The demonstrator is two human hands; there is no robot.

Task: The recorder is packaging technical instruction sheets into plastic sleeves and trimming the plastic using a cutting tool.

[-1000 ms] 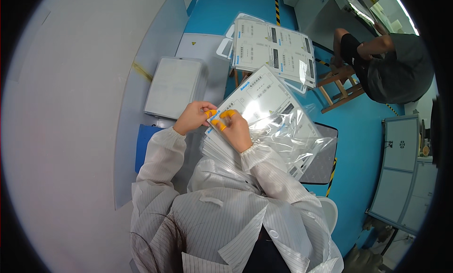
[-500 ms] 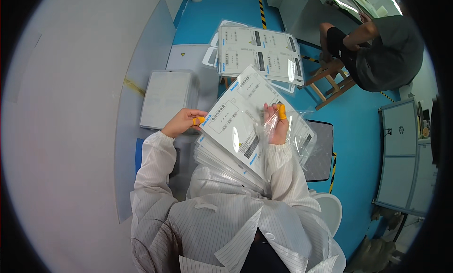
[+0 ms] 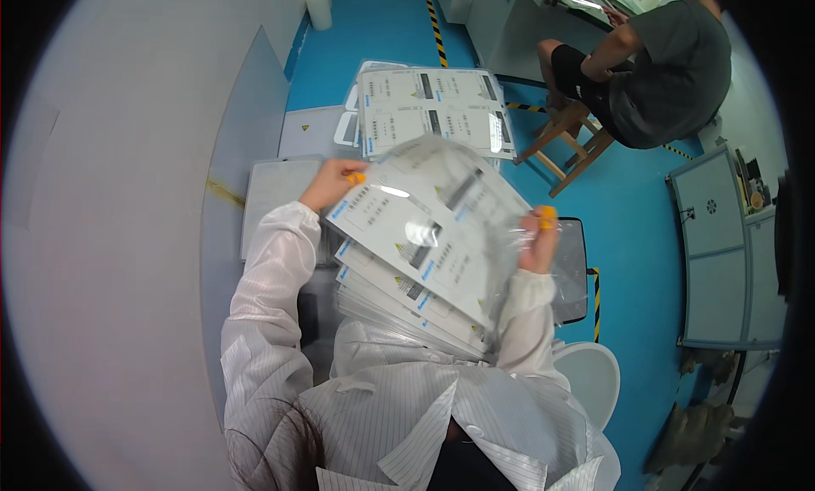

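Observation:
A glossy printed sheet [image 3: 416,224], white with blue and black print, is lifted and bowed between my hands. My left hand [image 3: 335,184], yellow covers on its fingertips, pinches its upper left edge. At its right edge my right hand [image 3: 538,241], also with yellow finger covers, is closed on the sheet and crumpled clear film [image 3: 519,235]. Beneath it, on my lap, a fanned stack of similar sheets [image 3: 399,308] shows its left edges. Part of the lifted sheet is smeared by motion.
Another pile of printed sheets [image 3: 433,109] lies beyond my hands. To the left are a translucent lidded box [image 3: 276,190] and a grey panel [image 3: 246,109]. At right stand a dark-edged grey pad [image 3: 571,274] and a white stool [image 3: 590,381]. A person [image 3: 671,75] sits on a wooden stool [image 3: 564,156] at far right.
The sheet has come up off the stack and bowed. My left hand has moved farther away; my right hand has moved right to the sheet's edge. The whole view has shifted somewhat.

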